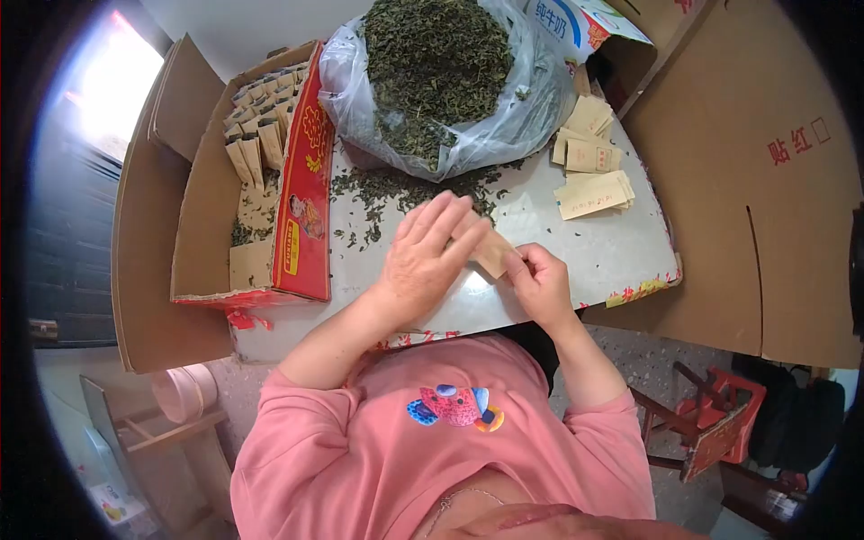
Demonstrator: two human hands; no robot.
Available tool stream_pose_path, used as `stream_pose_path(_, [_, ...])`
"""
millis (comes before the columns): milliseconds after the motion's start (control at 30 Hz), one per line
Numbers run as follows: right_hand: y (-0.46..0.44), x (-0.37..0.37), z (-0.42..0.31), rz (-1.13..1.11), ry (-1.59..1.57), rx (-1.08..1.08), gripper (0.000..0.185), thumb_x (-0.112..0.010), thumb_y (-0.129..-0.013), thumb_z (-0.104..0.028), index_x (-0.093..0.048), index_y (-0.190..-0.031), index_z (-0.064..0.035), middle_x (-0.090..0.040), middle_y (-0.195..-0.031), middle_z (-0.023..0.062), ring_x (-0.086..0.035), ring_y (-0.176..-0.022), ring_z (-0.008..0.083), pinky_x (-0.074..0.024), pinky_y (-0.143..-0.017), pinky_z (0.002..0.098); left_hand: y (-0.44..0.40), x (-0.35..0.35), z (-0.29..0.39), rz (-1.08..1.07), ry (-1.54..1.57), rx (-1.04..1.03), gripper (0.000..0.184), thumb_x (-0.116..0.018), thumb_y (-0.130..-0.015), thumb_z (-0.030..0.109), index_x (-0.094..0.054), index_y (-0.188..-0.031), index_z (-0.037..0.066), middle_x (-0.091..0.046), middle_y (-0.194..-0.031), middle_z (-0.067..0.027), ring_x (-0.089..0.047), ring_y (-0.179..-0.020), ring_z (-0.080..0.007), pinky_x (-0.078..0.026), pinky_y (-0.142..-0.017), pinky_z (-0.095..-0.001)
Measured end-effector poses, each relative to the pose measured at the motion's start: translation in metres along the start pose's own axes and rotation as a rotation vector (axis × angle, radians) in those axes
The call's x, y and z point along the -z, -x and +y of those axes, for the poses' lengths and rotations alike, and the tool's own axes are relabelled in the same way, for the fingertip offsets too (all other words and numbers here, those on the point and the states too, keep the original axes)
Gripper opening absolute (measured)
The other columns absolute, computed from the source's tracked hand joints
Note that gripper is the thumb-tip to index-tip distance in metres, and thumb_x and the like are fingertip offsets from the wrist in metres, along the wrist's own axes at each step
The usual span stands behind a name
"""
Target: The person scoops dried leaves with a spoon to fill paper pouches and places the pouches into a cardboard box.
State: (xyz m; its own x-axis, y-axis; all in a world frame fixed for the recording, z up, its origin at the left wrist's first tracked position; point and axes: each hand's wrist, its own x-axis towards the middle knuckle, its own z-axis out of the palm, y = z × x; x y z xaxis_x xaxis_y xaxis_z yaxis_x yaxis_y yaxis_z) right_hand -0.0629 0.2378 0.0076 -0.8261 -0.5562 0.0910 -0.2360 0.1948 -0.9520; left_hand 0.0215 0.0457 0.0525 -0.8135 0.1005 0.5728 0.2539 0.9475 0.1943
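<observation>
A small brown paper packet point(493, 254) is tilted over the table just in front of me. My right hand point(540, 283) pinches its near end between thumb and fingers. Over the packet's far end lies my left hand point(421, 256), its fingers stretched out and partly hiding it; what is under the palm I cannot see. Dried green leaves point(364, 200) are scattered on the white tabletop beyond my hands. Behind them stands a clear plastic bag point(531, 135) with a large heap of dried leaves point(432, 67).
On the left, a red cardboard box point(303, 193) holds several filled packets point(256, 126) in rows. Flat paper packets point(594, 193) lie in stacks at the table's right. A milk carton box point(621, 31) and large cardboard point(738, 180) border the right side. A red stool point(720, 423) stands below.
</observation>
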Motion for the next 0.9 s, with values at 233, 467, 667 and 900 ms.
stream_pose_path(233, [0.003, -0.004, -0.020, -0.081, 0.061, 0.035, 0.020, -0.066, -0.088, -0.018, -0.063, -0.086, 0.0016, -0.062, -0.067, 0.0109, -0.056, -0.059, 0.0122, -0.0466, -0.055, 0.0291, 0.000, -0.013, -0.009, -0.125, 0.020, -0.054, 0.052, -0.066, -0.073, 0.011, -0.054, -0.123, 0.010, -0.056, -0.118, -0.0097, -0.050, -0.119, -0.0299, -0.032, -0.106, -0.0476])
stream_pose_path(467, [-0.006, 0.014, -0.022, -0.083, -0.125, -0.080, 0.011, -0.062, -0.093, -0.011, -0.061, -0.091, 0.0003, -0.064, -0.079, 0.0012, -0.057, -0.070, 0.0060, -0.0469, -0.064, 0.0211, -0.001, -0.013, -0.026, -0.053, 0.380, 0.319, 0.065, -0.071, -0.069, 0.011, -0.049, -0.129, 0.005, -0.056, -0.113, -0.0178, -0.054, -0.109, -0.0349, -0.040, -0.099, -0.0448])
stream_pose_path(667, [-0.024, 0.030, -0.049, 0.126, -0.078, 0.151, 0.007, -0.062, -0.092, -0.005, -0.061, -0.095, 0.0007, -0.065, -0.085, 0.0031, -0.058, -0.073, 0.0081, -0.0476, -0.069, 0.0212, -0.006, -0.014, -0.042, -0.009, 0.639, 0.646, 0.071, -0.074, -0.072, 0.010, -0.042, -0.135, 0.001, -0.056, -0.115, -0.0146, -0.055, -0.107, -0.0245, -0.042, -0.095, -0.0335])
stream_pose_path(900, [-0.053, 0.027, -0.090, 0.090, 0.526, 0.804, 0.017, -0.070, -0.081, 0.000, -0.060, -0.094, -0.0028, -0.065, -0.082, 0.0116, -0.063, -0.071, 0.0232, -0.0495, -0.066, 0.0310, -0.008, -0.017, -0.042, -0.029, 0.568, 0.651, 0.071, -0.072, -0.072, 0.010, -0.041, -0.136, 0.002, -0.056, -0.115, -0.0150, -0.056, -0.107, -0.0249, -0.044, -0.093, -0.0330])
